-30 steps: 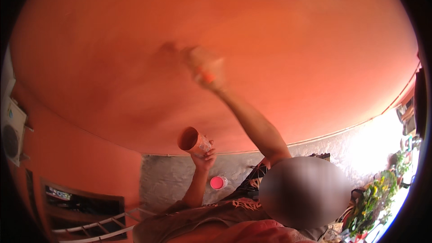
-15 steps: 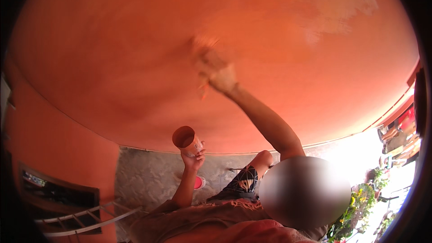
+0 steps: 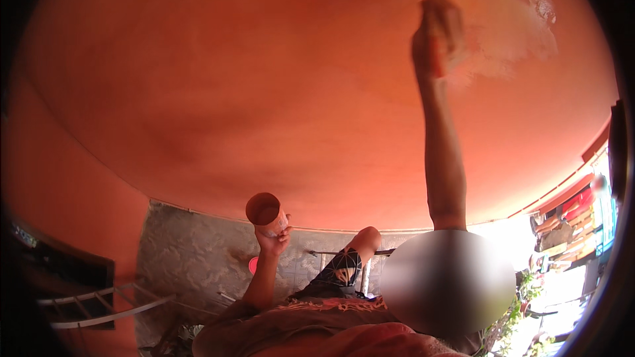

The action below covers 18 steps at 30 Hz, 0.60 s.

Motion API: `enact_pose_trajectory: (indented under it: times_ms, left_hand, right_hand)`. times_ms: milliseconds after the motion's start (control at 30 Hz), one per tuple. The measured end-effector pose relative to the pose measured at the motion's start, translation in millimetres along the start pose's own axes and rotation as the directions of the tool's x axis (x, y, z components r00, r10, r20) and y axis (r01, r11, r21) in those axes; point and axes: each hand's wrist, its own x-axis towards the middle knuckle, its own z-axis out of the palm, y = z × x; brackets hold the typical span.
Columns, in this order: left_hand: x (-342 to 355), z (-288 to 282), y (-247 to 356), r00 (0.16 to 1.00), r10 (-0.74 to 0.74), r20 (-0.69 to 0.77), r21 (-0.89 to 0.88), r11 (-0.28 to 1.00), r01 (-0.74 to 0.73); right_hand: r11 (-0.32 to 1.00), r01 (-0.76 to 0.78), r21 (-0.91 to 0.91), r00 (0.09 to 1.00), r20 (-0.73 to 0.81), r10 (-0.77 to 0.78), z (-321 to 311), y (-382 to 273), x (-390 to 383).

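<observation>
My right hand (image 3: 438,23) is raised high on an orange wall (image 3: 218,92), closed around a paintbrush (image 3: 436,61). The brush's orange handle end sticks out below my palm, while its head is blurred against the wall. A paler, glossy patch (image 3: 506,33) of wall lies just right of this hand. Lower down, my left hand (image 3: 272,242) grips an orange-stained paint cup (image 3: 273,222) from beneath and the side. The cup's mouth tilts toward view; how much paint it holds I cannot tell.
Below on the grey patterned floor (image 3: 192,244) stands a small red-topped container (image 3: 253,264). My bent knee (image 3: 368,239) is beside metal ladder bars (image 3: 366,276). Another metal ladder (image 3: 126,316) leans at lower left by a dark window (image 3: 66,284). Plants (image 3: 526,291) and a person in red (image 3: 579,205) are at right.
My right hand has swept the paintbrush up and to the right across the wall, straightening the arm. My left hand and the cup have shifted only slightly as the view moved.
</observation>
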Motion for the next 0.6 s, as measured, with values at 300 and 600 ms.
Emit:
enact_pose_trajectory:
  times_ms: [300, 600]
  left_hand:
    - [-11.7, 9.1, -0.2, 0.997, 0.049, -0.055, -0.008, 0.999, -0.050]
    - [-21.8, 3.8, 2.5, 0.991, 0.064, -0.117, -0.035, 0.997, -0.068]
  right_hand:
    - [0.871, -0.171, 0.461, 0.578, 0.763, -0.290, 9.7, -105.1, -175.3]
    - [0.897, -0.350, 0.272, 0.886, -0.215, 0.411, -20.2, 43.6, -8.4]
